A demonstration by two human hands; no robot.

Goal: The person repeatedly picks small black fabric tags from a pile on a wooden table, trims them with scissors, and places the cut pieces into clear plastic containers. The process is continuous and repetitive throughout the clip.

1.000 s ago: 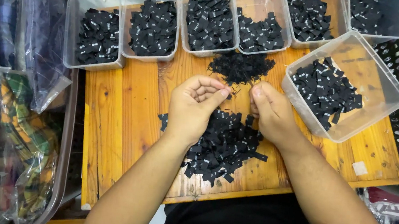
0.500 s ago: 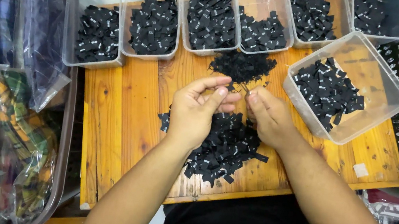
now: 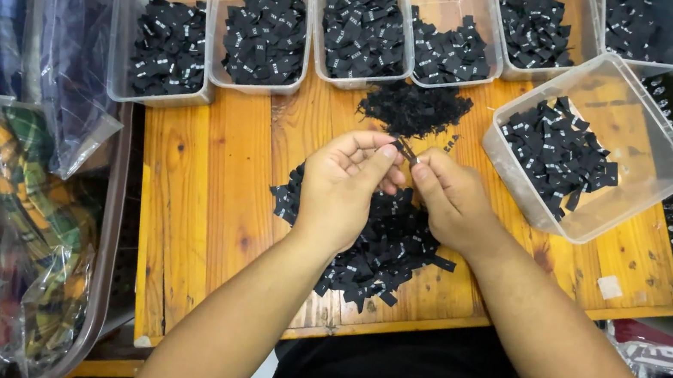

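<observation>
— Black small label (image 3: 405, 149), where is it?
— It is pinched between both hands, above the loose pile of labels (image 3: 373, 241) on the wooden board (image 3: 205, 198).
— How are the fingers?
— The left hand (image 3: 343, 186) and right hand (image 3: 454, 200) have their fingertips closed on it, thumbs pressed against forefingers. The clear tub (image 3: 618, 157) stands just right.

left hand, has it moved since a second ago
Yes, slightly. The left hand has lifted its fingertips toward the small label heap near the tubs and now meets the right hand on one black label.
</observation>
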